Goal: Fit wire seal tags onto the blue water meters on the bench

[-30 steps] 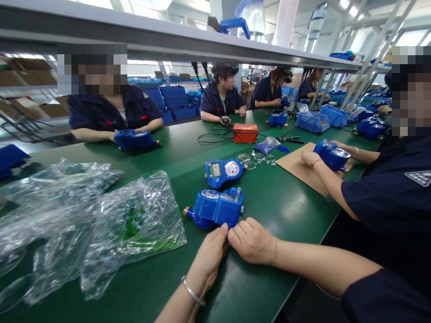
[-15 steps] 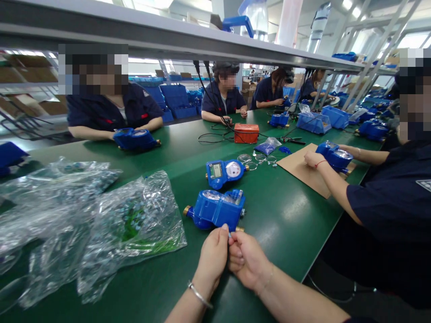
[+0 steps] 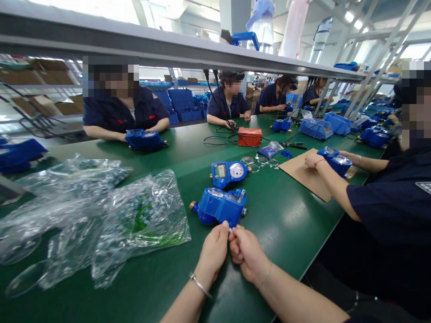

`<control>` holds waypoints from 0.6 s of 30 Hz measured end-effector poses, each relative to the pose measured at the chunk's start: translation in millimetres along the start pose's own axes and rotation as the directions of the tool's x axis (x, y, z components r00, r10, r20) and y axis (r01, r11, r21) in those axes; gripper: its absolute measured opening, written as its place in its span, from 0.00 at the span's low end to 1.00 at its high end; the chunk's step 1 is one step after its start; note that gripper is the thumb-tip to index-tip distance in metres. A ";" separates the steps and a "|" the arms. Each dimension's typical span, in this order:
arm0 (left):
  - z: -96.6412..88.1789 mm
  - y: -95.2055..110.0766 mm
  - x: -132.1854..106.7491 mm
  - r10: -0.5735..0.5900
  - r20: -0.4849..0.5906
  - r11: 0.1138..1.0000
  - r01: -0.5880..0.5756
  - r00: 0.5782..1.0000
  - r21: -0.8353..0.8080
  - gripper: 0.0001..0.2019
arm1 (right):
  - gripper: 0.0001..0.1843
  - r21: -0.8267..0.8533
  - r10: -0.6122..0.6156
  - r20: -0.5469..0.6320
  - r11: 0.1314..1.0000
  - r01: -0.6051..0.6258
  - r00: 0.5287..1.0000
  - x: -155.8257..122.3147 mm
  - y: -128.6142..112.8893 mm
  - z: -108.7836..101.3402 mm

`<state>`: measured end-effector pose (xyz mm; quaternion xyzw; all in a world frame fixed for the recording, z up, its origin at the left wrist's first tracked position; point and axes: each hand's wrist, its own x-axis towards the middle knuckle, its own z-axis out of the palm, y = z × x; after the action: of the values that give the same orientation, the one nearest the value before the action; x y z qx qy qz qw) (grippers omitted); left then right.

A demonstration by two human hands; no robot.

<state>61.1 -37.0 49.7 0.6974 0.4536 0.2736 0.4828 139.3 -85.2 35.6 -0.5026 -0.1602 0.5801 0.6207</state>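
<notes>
My left hand (image 3: 215, 249) and my right hand (image 3: 247, 253) meet fingertip to fingertip at the front edge of a blue water meter (image 3: 220, 207). Both are closed in a pinch on a tiny light-blue piece (image 3: 230, 230), mostly hidden by the fingers. The meter lies tilted on the green table, a brass fitting at its left end. Just behind it a second blue water meter (image 3: 229, 174) lies with its display and dial facing up. To the left, a clear plastic bag (image 3: 144, 220) holds many small light-blue and green pieces.
More clear plastic bags (image 3: 72, 197) cover the table's left. Thin wire rings (image 3: 248, 160), a bag of purple bits (image 3: 269, 150), an orange box (image 3: 249, 137) and pliers (image 3: 295, 145) lie behind the meters. At right, a co-worker's hands hold a meter over cardboard (image 3: 299, 170). A shelf (image 3: 188, 47) spans overhead.
The view has shifted slightly left and up, so most things sit a little further right and lower. My hands keep the same pinch near the meter.
</notes>
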 end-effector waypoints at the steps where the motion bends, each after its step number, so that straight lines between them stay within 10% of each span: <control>1: -2.8 -2.0 -0.5 0.014 -0.015 1.000 -0.014 1.000 0.023 0.24 | 0.16 -0.047 -0.076 -0.027 0.996 0.075 0.997 -0.8 3.9 -6.3; 8: -20.9 4.5 4.0 0.163 -0.296 0.967 -0.094 0.941 0.236 0.20 | 0.17 -0.227 -0.443 -0.160 0.886 0.404 0.882 41.6 -13.6 -68.0; 14: -24.8 19.9 -0.6 0.505 0.086 0.671 -0.453 0.859 0.587 0.44 | 0.27 -0.157 -0.418 0.118 0.888 0.433 0.901 89.3 -40.6 -70.3; 18: -38.4 10.6 -12.1 0.433 -0.093 0.779 -0.320 0.897 0.539 0.39 | 0.28 -0.119 -0.428 0.220 0.880 0.460 0.877 92.1 -37.3 -71.6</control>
<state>28.2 -32.8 74.9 0.8433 0.4090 0.3074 0.1645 241.6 -28.7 -1.3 -0.4459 -0.3773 0.4508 0.6750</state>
